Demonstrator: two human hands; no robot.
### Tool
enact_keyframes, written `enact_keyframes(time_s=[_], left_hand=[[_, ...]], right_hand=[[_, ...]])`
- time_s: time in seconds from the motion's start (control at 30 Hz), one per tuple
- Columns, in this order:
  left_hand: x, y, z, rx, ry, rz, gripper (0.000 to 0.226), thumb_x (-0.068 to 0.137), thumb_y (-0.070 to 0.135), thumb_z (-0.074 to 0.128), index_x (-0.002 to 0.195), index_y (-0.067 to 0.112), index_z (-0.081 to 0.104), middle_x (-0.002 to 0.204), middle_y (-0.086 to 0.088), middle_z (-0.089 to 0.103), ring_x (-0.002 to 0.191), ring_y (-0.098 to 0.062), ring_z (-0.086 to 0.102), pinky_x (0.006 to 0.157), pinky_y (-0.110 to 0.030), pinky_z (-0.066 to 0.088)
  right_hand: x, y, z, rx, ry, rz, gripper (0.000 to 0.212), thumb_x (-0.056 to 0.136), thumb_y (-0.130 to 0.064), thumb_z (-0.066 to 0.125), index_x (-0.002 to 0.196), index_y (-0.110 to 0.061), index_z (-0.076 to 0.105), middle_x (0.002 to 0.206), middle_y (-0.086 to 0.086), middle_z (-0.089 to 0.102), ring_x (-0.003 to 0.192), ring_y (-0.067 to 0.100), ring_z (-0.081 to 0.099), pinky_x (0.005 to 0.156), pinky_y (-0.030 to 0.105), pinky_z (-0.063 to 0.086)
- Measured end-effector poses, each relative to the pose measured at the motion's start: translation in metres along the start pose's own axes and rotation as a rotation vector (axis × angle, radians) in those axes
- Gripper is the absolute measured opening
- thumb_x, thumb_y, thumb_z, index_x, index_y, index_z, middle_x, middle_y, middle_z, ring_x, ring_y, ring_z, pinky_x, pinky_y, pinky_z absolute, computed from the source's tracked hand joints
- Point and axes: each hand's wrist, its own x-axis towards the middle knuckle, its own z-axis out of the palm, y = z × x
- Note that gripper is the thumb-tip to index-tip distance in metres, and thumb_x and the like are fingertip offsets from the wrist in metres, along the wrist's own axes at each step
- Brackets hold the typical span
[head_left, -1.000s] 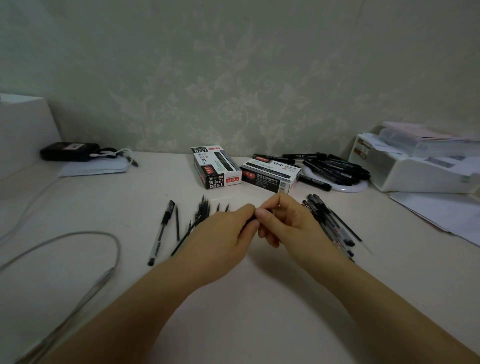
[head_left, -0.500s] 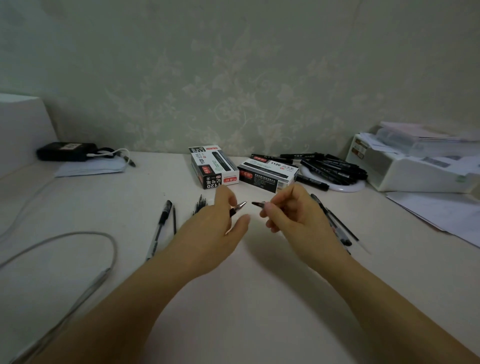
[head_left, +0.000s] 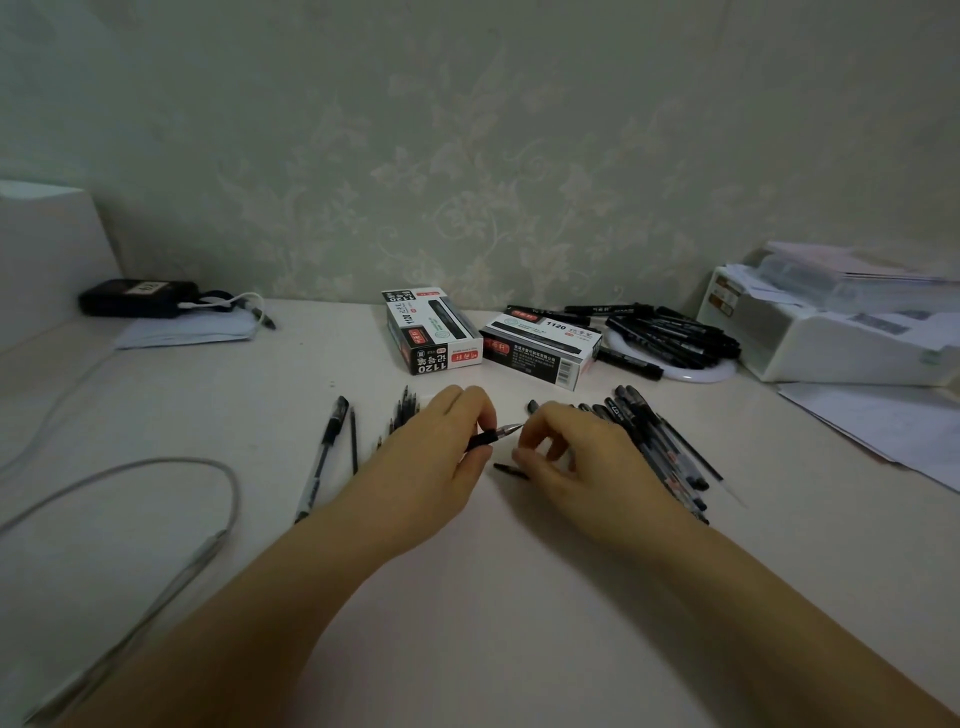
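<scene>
Centre frame: left hand (head_left: 441, 457) pinches a pen tip section (head_left: 491, 435), nib aimed right toward the right hand (head_left: 566, 457), probably for assembly. Right hand's fingers curl over a small black part (head_left: 511, 470) lying on the desk (head_left: 519, 597); can't tell if they grip anything. Pile of pens (head_left: 641, 413) lies just right, within reach.

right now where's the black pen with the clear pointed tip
Head view, mid-desk: the black pen is pinched in the left hand, tip pointing right at the right hand, just in front of the two black-and-white boxes.
</scene>
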Motion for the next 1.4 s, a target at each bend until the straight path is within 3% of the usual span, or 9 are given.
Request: enact_keyframes(time_s=[0.17,0.33,0.7,0.87,0.97,1.03,1.2,1.27,1.4], left_hand=[[0.001,0.003,0.001,-0.027,-0.001,0.06,0.013,0.095,0.025,0.055,0.098,0.032,0.044,0.095,0.016,0.048,0.091,0.011,0.048,0.072,-0.015,0.044],[0.003,0.007,-0.004,-0.089,0.017,0.093,0.001,0.095,0.02,0.056,0.095,0.021,0.056,0.088,0.012,0.055,0.084,-0.003,0.051,0.07,-0.011,0.038],[0.003,0.006,-0.006,-0.121,-0.101,-0.012,0.015,0.098,0.025,0.05,0.105,0.024,0.064,0.085,0.012,0.064,0.082,-0.002,0.059,0.076,-0.023,0.049],[0.001,0.008,-0.002,-0.094,-0.082,0.03,0.014,0.097,0.026,0.051,0.105,0.025,0.063,0.088,0.012,0.064,0.084,-0.002,0.058,0.077,-0.025,0.048],[0.001,0.007,-0.001,-0.093,-0.07,0.027,0.011,0.097,0.028,0.052,0.104,0.026,0.06,0.086,0.012,0.064,0.082,-0.003,0.058,0.074,-0.027,0.049],[0.001,0.006,-0.002,-0.094,-0.049,0.027,0.009,0.097,0.027,0.052,0.103,0.026,0.059,0.085,0.012,0.064,0.082,-0.003,0.059,0.073,-0.026,0.049],[0.0,0.007,-0.003,-0.1,-0.031,0.038,0.006,0.097,0.027,0.052,0.103,0.027,0.054,0.083,0.013,0.064,0.08,-0.002,0.059,0.069,-0.023,0.048],[0.0,0.008,-0.003,-0.089,-0.023,0.044,0.005,0.097,0.027,0.052,0.102,0.027,0.054,0.083,0.012,0.063,0.079,-0.004,0.059,0.069,-0.026,0.048],[0.002,0.007,-0.004,-0.096,0.0,0.056,0.005,0.097,0.026,0.052,0.1,0.028,0.054,0.081,0.012,0.063,0.077,-0.005,0.058,0.067,-0.026,0.046]], right_hand=[[0.002,-0.002,-0.001,0.356,-0.004,0.161,0.02,0.094,-0.044,0.057,0.085,-0.028,0.066,0.076,-0.012,0.068,0.071,0.004,0.063,0.067,0.021,0.051],[0.003,-0.003,-0.003,0.613,-0.039,0.183,0.024,0.097,-0.029,0.06,0.08,-0.015,0.07,0.067,-0.009,0.069,0.063,-0.003,0.063,0.06,0.007,0.045],[0.003,0.002,-0.013,0.606,-0.077,0.158,0.011,0.088,-0.015,0.072,0.099,-0.014,0.074,0.089,0.003,0.075,0.081,0.017,0.071,0.08,0.025,0.058],[0.003,0.0,-0.005,0.579,-0.037,0.201,0.021,0.09,-0.037,0.067,0.088,-0.017,0.073,0.077,-0.003,0.075,0.07,0.004,0.069,0.067,0.015,0.052],[0.004,0.003,-0.006,0.591,-0.037,0.201,0.005,0.089,-0.021,0.071,0.087,-0.017,0.07,0.078,0.001,0.073,0.072,0.009,0.069,0.07,0.022,0.056],[0.005,0.005,-0.008,0.602,-0.045,0.185,0.012,0.086,-0.014,0.075,0.094,-0.022,0.069,0.088,0.0,0.073,0.077,0.014,0.069,0.077,0.026,0.058],[0.003,0.001,-0.003,0.554,-0.003,0.254,0.025,0.087,-0.045,0.067,0.091,-0.021,0.069,0.08,-0.004,0.074,0.071,0.006,0.067,0.065,0.014,0.052],[0.003,0.001,-0.004,0.576,-0.016,0.262,0.024,0.091,-0.038,0.065,0.085,-0.015,0.07,0.073,-0.002,0.073,0.066,0.004,0.066,0.061,0.01,0.048],[0.004,0.002,-0.008,0.622,-0.033,0.229,0.011,0.087,-0.026,0.073,0.098,-0.026,0.071,0.09,-0.004,0.074,0.082,0.011,0.07,0.075,0.018,0.056]])
